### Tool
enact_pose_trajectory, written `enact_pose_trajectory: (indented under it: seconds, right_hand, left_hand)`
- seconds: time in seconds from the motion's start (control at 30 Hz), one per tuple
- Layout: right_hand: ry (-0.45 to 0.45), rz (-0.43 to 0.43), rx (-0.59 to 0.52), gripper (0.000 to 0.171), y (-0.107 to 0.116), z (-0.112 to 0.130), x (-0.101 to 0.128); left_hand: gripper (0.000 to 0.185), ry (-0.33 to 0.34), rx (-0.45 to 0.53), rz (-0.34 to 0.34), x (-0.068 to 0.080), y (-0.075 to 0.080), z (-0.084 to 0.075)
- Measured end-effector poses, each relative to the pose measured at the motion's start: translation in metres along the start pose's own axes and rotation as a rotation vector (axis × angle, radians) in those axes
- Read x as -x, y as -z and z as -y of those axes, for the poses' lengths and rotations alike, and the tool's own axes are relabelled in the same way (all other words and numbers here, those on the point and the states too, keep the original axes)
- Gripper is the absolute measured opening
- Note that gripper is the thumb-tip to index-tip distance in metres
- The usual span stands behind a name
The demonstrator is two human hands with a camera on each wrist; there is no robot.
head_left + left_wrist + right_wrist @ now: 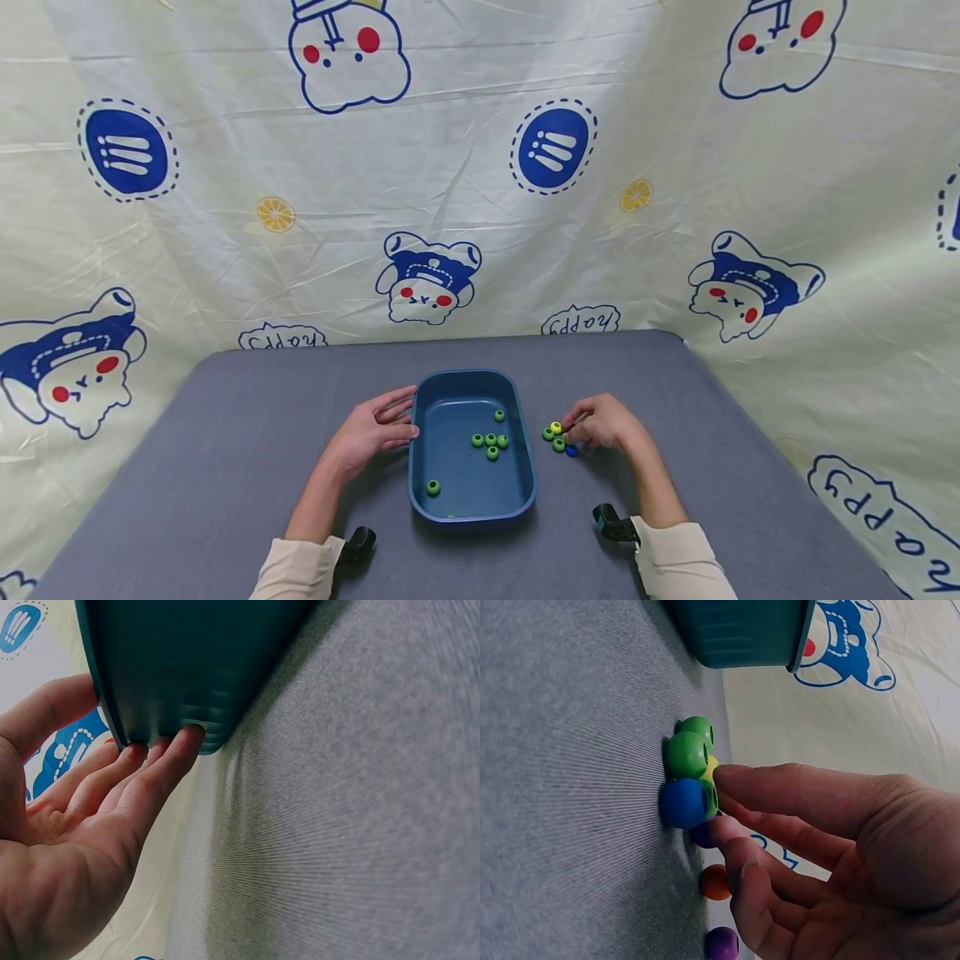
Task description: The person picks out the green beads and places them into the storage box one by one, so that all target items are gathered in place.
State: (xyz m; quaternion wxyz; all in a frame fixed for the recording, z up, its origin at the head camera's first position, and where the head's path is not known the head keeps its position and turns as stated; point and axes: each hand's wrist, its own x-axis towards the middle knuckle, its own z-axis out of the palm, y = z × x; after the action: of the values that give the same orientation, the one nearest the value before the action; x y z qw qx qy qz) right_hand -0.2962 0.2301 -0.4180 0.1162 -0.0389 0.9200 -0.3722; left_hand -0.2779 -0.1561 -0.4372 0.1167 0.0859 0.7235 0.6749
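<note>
A blue plastic bin holds several green beads on its floor. My left hand touches the bin's left side, its fairly straight fingertips against the outer wall and its thumb at the rim. To the right of the bin, a cluster of beads lies on the cloth: green beads, a yellow bead and a blue bead. Over this cluster is my right hand, thumb and forefinger apart, tips close to a green bead. Nothing is plainly pinched between them.
An orange bead and a purple bead lie beyond the cluster in the right wrist view; the hand hides them from the head view. Grey cloth covers the table. A printed curtain hangs behind it.
</note>
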Motion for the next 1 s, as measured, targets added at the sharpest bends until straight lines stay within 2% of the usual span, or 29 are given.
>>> enact_pose_trajectory:
  seconds: [0.13, 0.5, 1.0]
  right_hand:
    - [-0.003, -0.004, 0.004, 0.018, -0.002, 0.0015, 0.0009]
    - [-0.012, 0.002, 0.033, 0.016, -0.0036, 0.0029, 0.0003]
    - [-0.017, 0.004, 0.021, 0.014, -0.0022, 0.0053, 0.0]
  left_hand:
    - [0.065, -0.01, -0.001, 0.015, 0.0005, 0.0005, -0.0005]
    - [0.064, 0.006, 0.002, -0.022, -0.0019, -0.002, 0.0019]
    - [0.065, 0.004, 0.009, -0.019, -0.0018, -0.0017, 0.0023]
